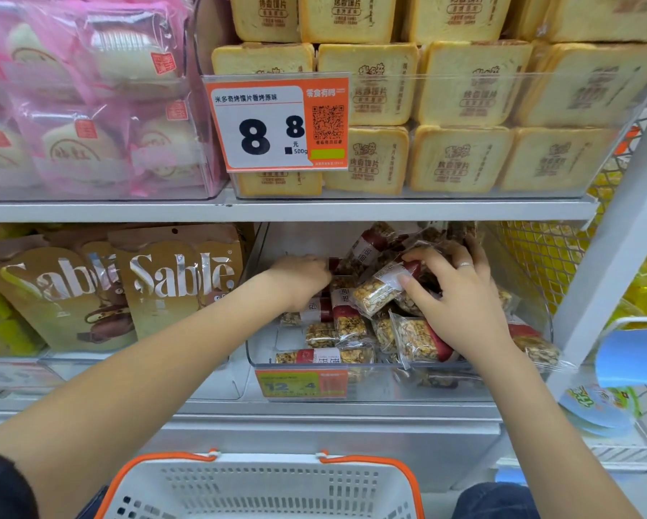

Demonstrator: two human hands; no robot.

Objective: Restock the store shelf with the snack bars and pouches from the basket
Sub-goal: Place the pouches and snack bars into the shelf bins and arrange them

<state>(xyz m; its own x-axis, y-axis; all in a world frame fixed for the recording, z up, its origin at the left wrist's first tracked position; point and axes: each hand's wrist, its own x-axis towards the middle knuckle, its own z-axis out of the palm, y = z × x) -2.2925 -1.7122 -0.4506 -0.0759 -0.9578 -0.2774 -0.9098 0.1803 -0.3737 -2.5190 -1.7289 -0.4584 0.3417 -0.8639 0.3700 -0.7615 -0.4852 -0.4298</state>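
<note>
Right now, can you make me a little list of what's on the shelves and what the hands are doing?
top shelf: pink bun packs on the left, toast-shaped packs on the right
price tag: shows 8.8
lower shelf: gold Sable bags on the left, clear bin of nut bars on the right
left hand: reaching into the bin
right hand: on the nut bars
basket: white with orange trim, below the shelf
</note>
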